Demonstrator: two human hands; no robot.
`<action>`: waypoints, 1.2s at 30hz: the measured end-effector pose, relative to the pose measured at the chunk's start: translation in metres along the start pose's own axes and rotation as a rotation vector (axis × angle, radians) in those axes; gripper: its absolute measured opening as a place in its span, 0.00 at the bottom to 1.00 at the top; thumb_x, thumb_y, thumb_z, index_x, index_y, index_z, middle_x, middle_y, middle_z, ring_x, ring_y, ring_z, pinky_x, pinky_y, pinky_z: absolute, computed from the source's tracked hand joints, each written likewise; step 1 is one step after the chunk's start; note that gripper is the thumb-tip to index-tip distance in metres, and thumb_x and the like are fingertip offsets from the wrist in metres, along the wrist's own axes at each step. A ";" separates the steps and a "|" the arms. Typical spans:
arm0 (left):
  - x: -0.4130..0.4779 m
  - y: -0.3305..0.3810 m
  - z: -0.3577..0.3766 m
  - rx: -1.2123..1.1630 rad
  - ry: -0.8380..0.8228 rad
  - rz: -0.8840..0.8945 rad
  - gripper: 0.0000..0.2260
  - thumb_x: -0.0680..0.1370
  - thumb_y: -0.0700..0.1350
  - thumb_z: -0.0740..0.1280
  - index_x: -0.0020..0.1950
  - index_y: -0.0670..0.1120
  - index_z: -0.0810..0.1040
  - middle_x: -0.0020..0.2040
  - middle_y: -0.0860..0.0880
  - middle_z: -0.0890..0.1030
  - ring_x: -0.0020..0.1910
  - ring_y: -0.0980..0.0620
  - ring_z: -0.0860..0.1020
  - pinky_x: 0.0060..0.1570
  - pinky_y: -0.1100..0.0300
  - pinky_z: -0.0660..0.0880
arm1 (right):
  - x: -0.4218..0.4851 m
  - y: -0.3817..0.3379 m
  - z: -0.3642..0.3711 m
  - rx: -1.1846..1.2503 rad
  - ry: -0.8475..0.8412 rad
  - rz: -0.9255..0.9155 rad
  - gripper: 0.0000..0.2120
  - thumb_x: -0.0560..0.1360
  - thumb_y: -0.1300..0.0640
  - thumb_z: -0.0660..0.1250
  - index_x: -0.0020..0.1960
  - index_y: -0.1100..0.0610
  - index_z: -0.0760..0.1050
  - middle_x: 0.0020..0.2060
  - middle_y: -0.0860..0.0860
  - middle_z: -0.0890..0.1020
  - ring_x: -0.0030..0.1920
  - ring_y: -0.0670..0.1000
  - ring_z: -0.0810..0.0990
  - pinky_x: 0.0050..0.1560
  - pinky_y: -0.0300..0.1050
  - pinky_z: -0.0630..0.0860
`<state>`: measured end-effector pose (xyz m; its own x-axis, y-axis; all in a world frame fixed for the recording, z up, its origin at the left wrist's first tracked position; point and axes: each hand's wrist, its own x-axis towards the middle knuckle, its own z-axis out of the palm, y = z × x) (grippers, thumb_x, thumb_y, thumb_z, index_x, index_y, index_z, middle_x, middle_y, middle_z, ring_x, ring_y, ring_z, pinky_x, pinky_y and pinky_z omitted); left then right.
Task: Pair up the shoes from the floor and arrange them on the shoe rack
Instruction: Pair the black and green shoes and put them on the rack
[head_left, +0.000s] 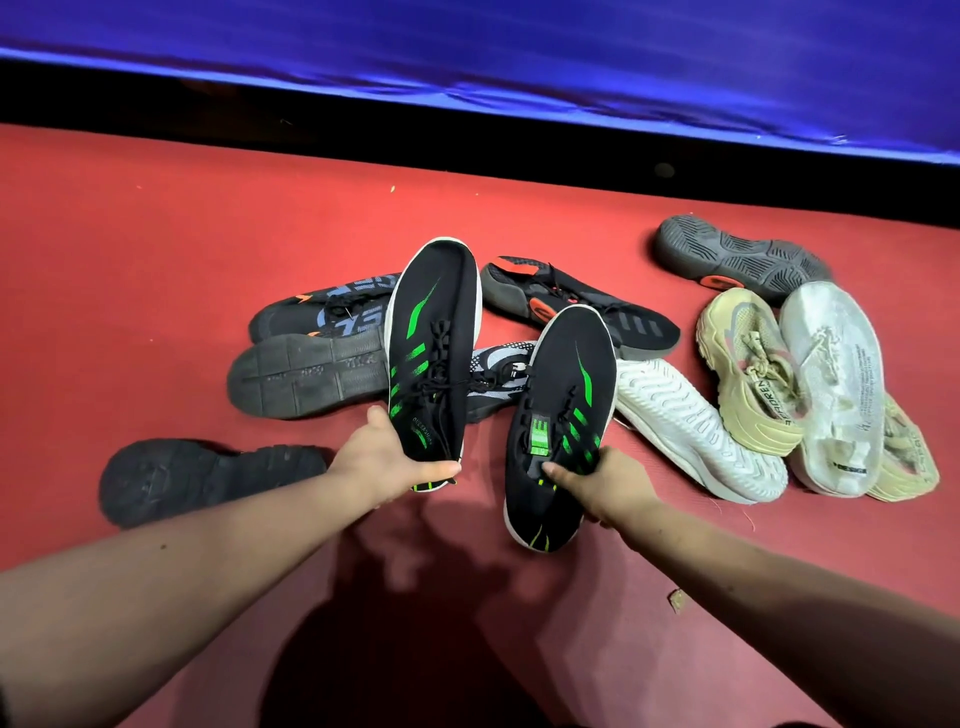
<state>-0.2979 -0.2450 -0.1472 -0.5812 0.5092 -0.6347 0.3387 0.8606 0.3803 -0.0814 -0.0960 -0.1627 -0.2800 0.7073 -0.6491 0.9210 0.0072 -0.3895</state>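
**First pair matched and in hand, rack not in view**

The person holds two black shoes with green stripes, a matching pair by their look. The left hand (387, 457) grips the heel end of one green-striped shoe (434, 353), fingers wrapped under it and thumb on the rim. The right hand (613, 486) clasps the other green-striped shoe (561, 415) at its collar, thumb pressed by the tongue. Both point toe-away and appear lifted just above the grey knit shoe (501, 366), one to its left and one to its right.

Left of the grey knit shoe lie a dark upturned shoe (306, 374) and a black-and-blue shoe (322, 306). Beyond it lies a black shoe with red marks (576, 306). To its right are a white-soled shoe (696, 431) and a beige shoe (748, 374). A black sole (208, 478) lies nearer and to the left, all on the red floor (156, 234).

The pairing step for this pair seems done. The next move calls for carrying both shoes to the rack, which is out of sight, and setting them side by side, toes aligned.
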 end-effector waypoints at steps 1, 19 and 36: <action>0.001 -0.001 0.001 0.007 0.001 0.007 0.43 0.53 0.70 0.74 0.55 0.45 0.61 0.45 0.41 0.82 0.44 0.40 0.82 0.37 0.55 0.77 | 0.002 0.001 -0.001 -0.031 0.027 -0.020 0.20 0.69 0.39 0.70 0.49 0.55 0.75 0.39 0.55 0.81 0.38 0.56 0.79 0.41 0.45 0.77; -0.005 0.002 -0.004 -0.028 -0.029 0.005 0.36 0.59 0.64 0.76 0.52 0.45 0.62 0.34 0.45 0.80 0.23 0.49 0.75 0.24 0.61 0.70 | 0.007 0.021 -0.012 0.359 -0.068 -0.088 0.13 0.76 0.59 0.68 0.35 0.58 0.68 0.29 0.56 0.71 0.28 0.51 0.71 0.30 0.41 0.74; 0.008 -0.007 -0.018 0.033 0.074 0.110 0.12 0.79 0.52 0.61 0.53 0.44 0.71 0.45 0.43 0.82 0.47 0.41 0.82 0.45 0.54 0.76 | 0.039 -0.045 -0.039 0.037 0.204 -0.374 0.13 0.75 0.58 0.66 0.34 0.63 0.71 0.34 0.62 0.82 0.39 0.62 0.82 0.46 0.54 0.78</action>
<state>-0.3185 -0.2469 -0.1424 -0.5916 0.6002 -0.5384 0.4273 0.7996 0.4219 -0.1234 -0.0412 -0.1448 -0.5301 0.7864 -0.3171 0.7546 0.2670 -0.5994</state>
